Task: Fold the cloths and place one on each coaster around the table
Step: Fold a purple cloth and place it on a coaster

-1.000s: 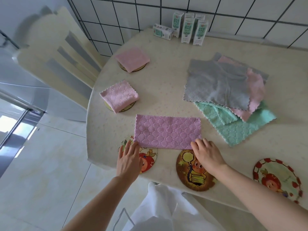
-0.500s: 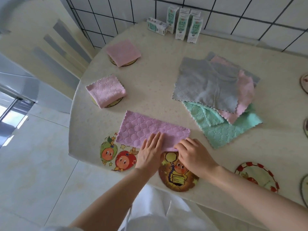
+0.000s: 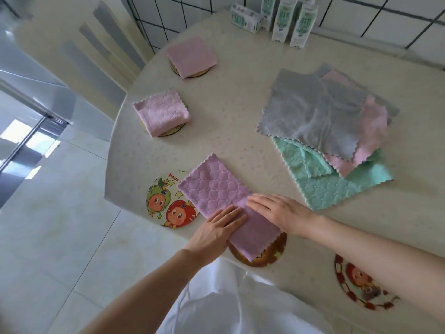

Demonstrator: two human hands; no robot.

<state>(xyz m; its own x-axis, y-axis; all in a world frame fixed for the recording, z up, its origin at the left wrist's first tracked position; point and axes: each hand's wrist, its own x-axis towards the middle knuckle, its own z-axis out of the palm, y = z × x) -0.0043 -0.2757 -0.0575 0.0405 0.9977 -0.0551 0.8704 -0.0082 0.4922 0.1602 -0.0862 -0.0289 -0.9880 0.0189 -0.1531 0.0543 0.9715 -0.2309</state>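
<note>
A purple quilted cloth (image 3: 216, 189), folded into a long strip, lies slanted at the table's near edge. It overlaps a cartoon fruit coaster (image 3: 163, 203) at its left and a brown coaster (image 3: 277, 251) at its near end. My left hand (image 3: 216, 230) and my right hand (image 3: 279, 213) both press flat on the strip's near half with straight fingers. Two folded pink cloths (image 3: 161, 112) (image 3: 191, 56) sit on coasters at the left. A red-rimmed coaster (image 3: 356, 285) lies bare under my right forearm.
A loose pile of unfolded cloths lies at the right: grey (image 3: 313, 114), pink (image 3: 370, 131) and green (image 3: 337, 182). Several small cartons (image 3: 286, 15) stand by the tiled wall. The round table's edge (image 3: 113, 165) drops to a tiled floor at left, beside a chair back (image 3: 91, 56).
The strip has turned from lying crosswise to slanting toward me, its near end now over the brown coaster. My left hand moved right onto the cloth; both hands now press it together.
</note>
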